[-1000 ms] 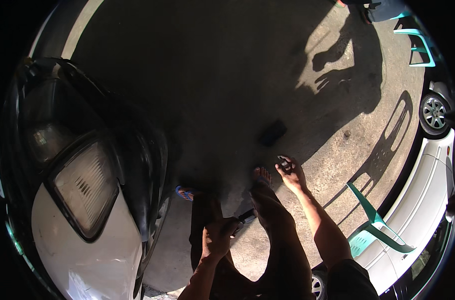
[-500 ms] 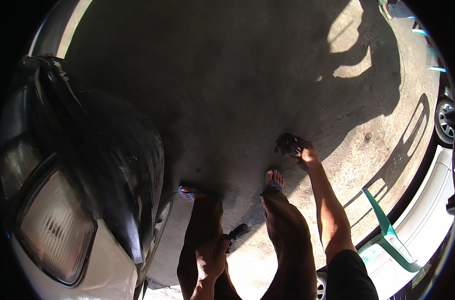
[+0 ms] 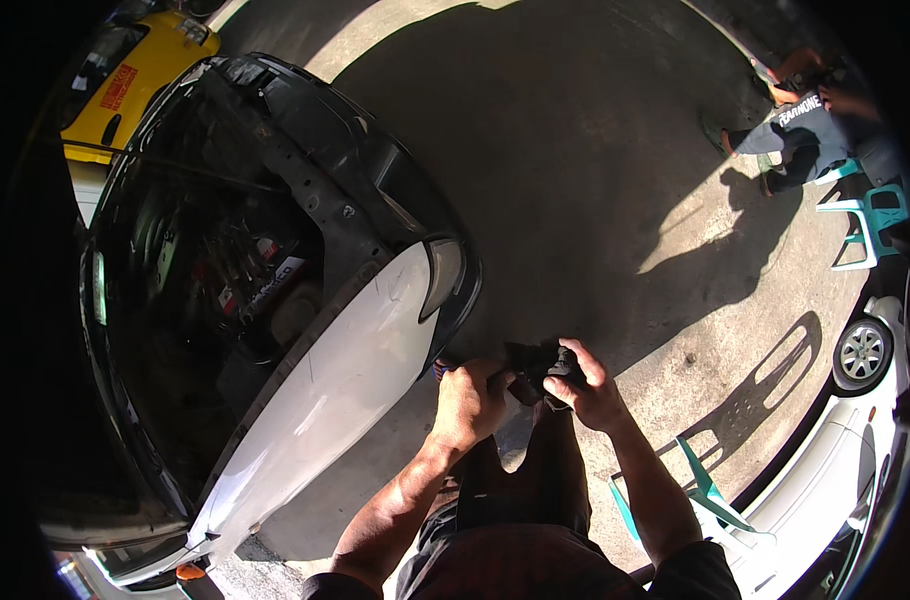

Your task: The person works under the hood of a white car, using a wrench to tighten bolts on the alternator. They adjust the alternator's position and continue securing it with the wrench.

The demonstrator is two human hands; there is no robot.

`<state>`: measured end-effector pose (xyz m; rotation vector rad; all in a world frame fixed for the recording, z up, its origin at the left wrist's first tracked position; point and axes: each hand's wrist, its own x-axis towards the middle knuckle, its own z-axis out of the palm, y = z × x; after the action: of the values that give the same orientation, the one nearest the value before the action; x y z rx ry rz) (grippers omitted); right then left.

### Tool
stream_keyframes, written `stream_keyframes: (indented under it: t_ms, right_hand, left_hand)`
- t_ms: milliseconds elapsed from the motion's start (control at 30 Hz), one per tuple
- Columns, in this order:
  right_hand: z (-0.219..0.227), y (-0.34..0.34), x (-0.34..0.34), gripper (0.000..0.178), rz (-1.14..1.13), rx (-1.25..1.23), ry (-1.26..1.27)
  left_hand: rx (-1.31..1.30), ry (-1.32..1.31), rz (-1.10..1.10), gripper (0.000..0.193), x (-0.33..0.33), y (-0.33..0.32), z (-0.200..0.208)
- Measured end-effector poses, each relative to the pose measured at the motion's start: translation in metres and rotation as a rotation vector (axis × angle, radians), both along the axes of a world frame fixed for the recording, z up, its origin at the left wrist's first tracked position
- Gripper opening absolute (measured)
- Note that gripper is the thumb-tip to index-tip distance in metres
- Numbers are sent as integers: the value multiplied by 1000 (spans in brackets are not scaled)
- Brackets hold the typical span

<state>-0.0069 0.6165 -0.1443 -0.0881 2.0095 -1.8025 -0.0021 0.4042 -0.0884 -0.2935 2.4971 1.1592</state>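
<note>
My left hand (image 3: pixel 470 405) is closed in front of my body, round a dark handled tool (image 3: pixel 441 370). Only a bluish-red end of it shows past the knuckles; its exact kind is hidden. My right hand (image 3: pixel 592 388) grips a black, lumpy car part (image 3: pixel 535 368) between thumb and fingers. This part fills the gap between both hands, with its left side close to my left fingers. Whether the tool touches the part, I cannot tell. Left of my hands stands a car with a white fender (image 3: pixel 355 375) and an open engine bay (image 3: pixel 225 260).
A yellow vehicle (image 3: pixel 140 85) is behind the car. At the far right a person (image 3: pixel 810 130) sits near turquoise plastic stools (image 3: pixel 870 225). A white car (image 3: pixel 815 465) stands on the right, with a turquoise and white chair (image 3: pixel 710 495) beside it. Concrete floor (image 3: pixel 575 180) lies ahead.
My hands, apart before, are now together at the black part. The left has come up from beside my leg. My view has shifted, bringing the engine bay and seated person into sight.
</note>
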Motion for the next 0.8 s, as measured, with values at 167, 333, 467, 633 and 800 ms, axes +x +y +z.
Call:
stream_keyframes:
  t_ms: [167,333,467,633,800]
  right_hand:
    - [62,-58,-14,29,-56,125,257]
    - [94,-106,-36,27,-376,-235,-250]
    - [136,-122,-40,30,-316,-366,-297]
    - [147,-177,-19,26,-178,142,3]
    - [140,-201,-39,23,-420,-488,-490]
  left_hand:
    - [72,40,102,19,3,-39,49]
    - [173,35,125,19,5,-80,73]
    - [215,62,119,21,2,-118,87]
    - [188,128,72,20,5,-144,101]
    - [180,108,59,19,2,-172,103]
